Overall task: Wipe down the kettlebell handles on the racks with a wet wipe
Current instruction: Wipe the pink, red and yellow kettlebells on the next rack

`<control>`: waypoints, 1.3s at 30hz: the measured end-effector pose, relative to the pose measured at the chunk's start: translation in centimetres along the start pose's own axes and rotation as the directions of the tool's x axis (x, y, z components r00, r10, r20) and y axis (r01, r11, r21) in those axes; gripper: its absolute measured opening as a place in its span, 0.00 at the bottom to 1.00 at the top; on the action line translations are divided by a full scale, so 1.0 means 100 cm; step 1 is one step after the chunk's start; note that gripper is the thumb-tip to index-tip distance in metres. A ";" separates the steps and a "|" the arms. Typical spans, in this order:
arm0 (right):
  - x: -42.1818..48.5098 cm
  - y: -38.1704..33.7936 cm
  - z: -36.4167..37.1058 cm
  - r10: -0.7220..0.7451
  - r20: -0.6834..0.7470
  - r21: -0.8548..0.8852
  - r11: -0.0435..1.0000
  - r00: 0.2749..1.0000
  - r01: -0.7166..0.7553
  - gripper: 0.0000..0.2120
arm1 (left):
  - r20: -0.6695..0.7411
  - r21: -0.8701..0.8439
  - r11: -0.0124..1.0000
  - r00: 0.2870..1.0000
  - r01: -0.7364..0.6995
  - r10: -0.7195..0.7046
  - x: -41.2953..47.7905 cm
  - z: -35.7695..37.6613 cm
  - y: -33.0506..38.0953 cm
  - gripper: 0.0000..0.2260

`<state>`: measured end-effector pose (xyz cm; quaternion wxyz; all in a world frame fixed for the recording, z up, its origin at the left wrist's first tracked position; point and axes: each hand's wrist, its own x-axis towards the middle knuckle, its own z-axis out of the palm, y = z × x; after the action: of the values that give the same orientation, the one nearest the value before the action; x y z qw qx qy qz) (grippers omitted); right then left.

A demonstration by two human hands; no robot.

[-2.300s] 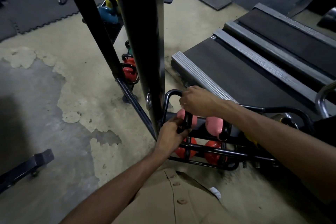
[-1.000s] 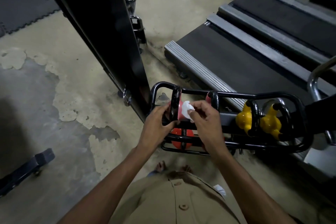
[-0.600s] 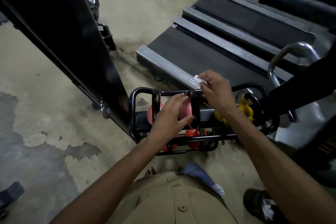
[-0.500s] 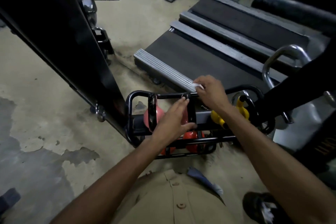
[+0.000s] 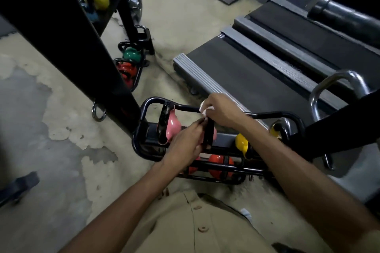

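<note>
My right hand (image 5: pixel 221 112) pinching the white wet wipe (image 5: pixel 205 109) atop a black kettlebell handle (image 5: pixel 208 136), my left hand (image 5: pixel 185 144) laid fingers-straight against that handle, kettlebell sitting on the low rack's (image 5: pixel 187 107) upper tier

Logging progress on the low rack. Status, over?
Right hand pinches wet wipe at top of black kettlebell handle. Left hand touches same handle. Rack rail close behind wipe.
</note>
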<state>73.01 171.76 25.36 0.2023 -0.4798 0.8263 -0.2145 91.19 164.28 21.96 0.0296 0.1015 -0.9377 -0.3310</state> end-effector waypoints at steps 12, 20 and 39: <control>-0.058 0.007 0.060 0.526 0.220 0.974 -0.162 0.822 -0.157 0.08 | 0.011 -0.221 0.937 0.962 0.269 -0.274 -0.018 0.024 0.012 0.39; -0.035 0.002 0.056 0.679 0.312 0.945 -0.292 0.664 -0.145 0.10 | 0.010 -0.202 0.943 0.964 0.263 -0.267 -0.015 0.024 0.017 0.38; 0.023 -0.026 0.000 0.009 0.346 -0.418 0.897 0.938 0.146 0.10 | 0.004 -0.100 0.964 0.969 0.247 -0.248 -0.018 0.033 -0.002 0.41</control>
<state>73.84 168.58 26.48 0.2206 -0.5718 0.7883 0.0550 92.61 166.55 19.23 -0.0031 0.2178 -0.8997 -0.3783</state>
